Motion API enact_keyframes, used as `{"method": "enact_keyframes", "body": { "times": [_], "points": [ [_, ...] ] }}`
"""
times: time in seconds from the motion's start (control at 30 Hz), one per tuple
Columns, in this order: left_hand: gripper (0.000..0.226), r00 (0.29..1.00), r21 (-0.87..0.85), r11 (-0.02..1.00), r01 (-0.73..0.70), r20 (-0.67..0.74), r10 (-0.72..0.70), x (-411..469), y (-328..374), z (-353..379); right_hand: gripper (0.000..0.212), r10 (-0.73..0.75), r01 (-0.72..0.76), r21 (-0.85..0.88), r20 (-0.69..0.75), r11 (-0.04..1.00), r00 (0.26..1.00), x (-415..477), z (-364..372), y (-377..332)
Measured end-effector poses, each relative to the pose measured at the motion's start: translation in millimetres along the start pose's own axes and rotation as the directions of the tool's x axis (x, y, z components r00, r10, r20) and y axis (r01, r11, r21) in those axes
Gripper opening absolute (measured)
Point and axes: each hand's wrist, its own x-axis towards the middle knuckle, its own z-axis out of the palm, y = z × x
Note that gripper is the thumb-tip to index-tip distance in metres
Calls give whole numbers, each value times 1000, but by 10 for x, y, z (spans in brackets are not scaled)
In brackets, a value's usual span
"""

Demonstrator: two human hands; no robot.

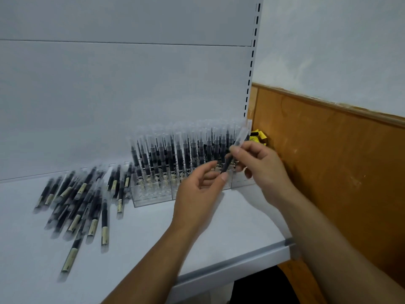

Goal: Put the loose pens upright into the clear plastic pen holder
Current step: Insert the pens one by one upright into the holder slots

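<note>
Reaching in from the bottom, two bare arms stretch over the white shelf (230,233). The left hand (200,191) is turned palm up, and its thumb and first finger pinch the low end of one pen (227,163). The right hand (262,165) pinches the same pen higher up, so it tilts with its clear cap on top. Loose pens (87,205) lie in a heap on the left. Behind the hands stands the clear pen holder (153,195), packed with upright pens.
</note>
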Motion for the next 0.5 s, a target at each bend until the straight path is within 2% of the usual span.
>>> {"method": "enact_keyframes", "body": {
  "times": [0.1, 0.17, 0.23, 0.37, 0.5],
  "points": [
    [35, 973, 297, 933, -205, -39, 226, -37, -3, -44, 12, -24, 21, -22, -183, 1000, 983, 153, -210, -86],
    [37, 933, 567, 769, -295, -2, 359, -30, -2, -69, 9, -77, 54, -84, -295, 995, 953, 263, -324, -124],
    [42, 928, 726, 622, -293, 61, 367, -17, -11, -78, 8, -128, 68, -187, -331, 980, 935, 342, -376, -110],
    [43, 938, 848, 443, -291, 162, 306, -42, -53, -80, 14, -162, 44, -348, -318, 937, 934, 442, -377, -28],
    [43, 941, 865, 419, -277, 157, 299, -43, -49, -77, 15, -167, 28, -409, -308, 912, 936, 521, -399, 3]
  ]
}}
